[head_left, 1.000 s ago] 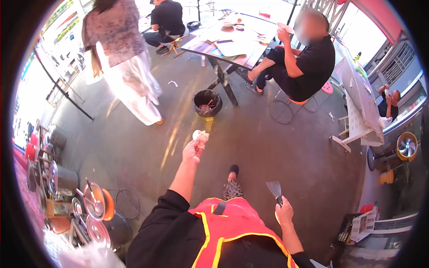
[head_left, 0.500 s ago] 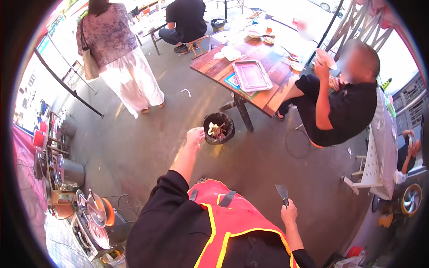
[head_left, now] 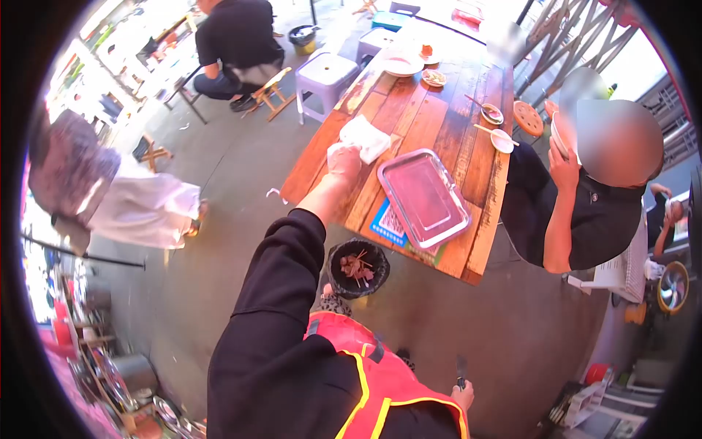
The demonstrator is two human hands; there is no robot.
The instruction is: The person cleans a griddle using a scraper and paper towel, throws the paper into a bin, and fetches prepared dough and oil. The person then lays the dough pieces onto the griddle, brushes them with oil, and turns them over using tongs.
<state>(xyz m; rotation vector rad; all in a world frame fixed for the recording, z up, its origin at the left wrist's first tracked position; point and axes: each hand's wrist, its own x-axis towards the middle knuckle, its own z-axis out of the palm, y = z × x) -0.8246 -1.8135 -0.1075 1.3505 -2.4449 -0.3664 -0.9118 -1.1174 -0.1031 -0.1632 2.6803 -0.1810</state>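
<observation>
My left hand reaches out over the wooden table and touches a white crumpled napkin pile near the table's left edge. My right hand hangs low beside my red apron, shut on the handle of a metal scraper with its blade pointing up. A steel tray lies empty on the table just right of my left hand. Below the table edge stands a black bin with skewers and scraps inside.
A seated person in black eats from a bowl at the table's right side. Small dishes and a plate sit further up the table. A white stool, another seated person and a walking person are to the left.
I have stepped up to the table. My left hand let scraps fall into the bin, then moved up onto the napkins on the table. The right hand dropped lower with the scraper.
</observation>
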